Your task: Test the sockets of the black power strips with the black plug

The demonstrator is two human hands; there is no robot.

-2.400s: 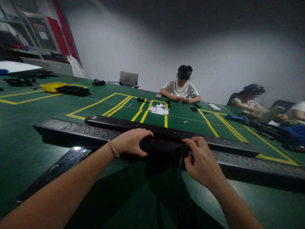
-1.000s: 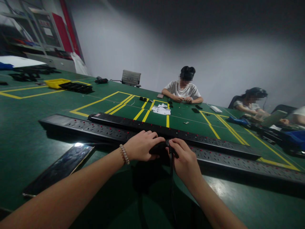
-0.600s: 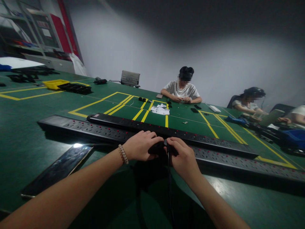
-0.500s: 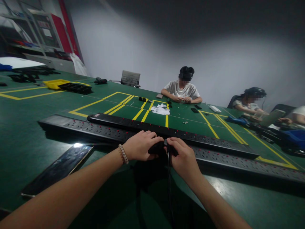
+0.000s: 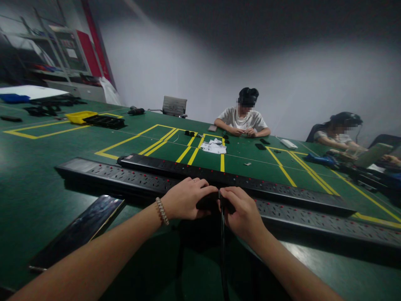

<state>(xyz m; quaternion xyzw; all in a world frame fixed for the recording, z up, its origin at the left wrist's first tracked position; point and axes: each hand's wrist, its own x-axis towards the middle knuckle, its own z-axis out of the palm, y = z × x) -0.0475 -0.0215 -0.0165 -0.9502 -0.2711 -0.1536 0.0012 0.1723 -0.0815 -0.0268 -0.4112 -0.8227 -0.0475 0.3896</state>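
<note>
My left hand (image 5: 189, 198) curls over a dark, rounded object (image 5: 207, 203), mostly hidden by the fingers and too dark to name. Pressed close to its right, my right hand (image 5: 242, 207) pinches the upper end of a black cable (image 5: 223, 255), which hangs straight down toward me. The fingertips of both hands nearly meet. Just beyond and partly behind them lies a long black power strip (image 5: 125, 179) with rows of slots and red switches. A second, narrower power strip (image 5: 175, 165) runs alongside it, farther off.
A dark phone (image 5: 78, 232) lies left of my left forearm on the green table (image 5: 28, 175). Farther away are papers (image 5: 213, 146), a yellow tray (image 5: 80, 117) and a black compartment tray (image 5: 105, 121). Two people (image 5: 242, 119) sit across the table.
The view has shifted slightly, so the table things sit a little lower and mostly farther right. Both hands keep their grips, fingertips still close together.
</note>
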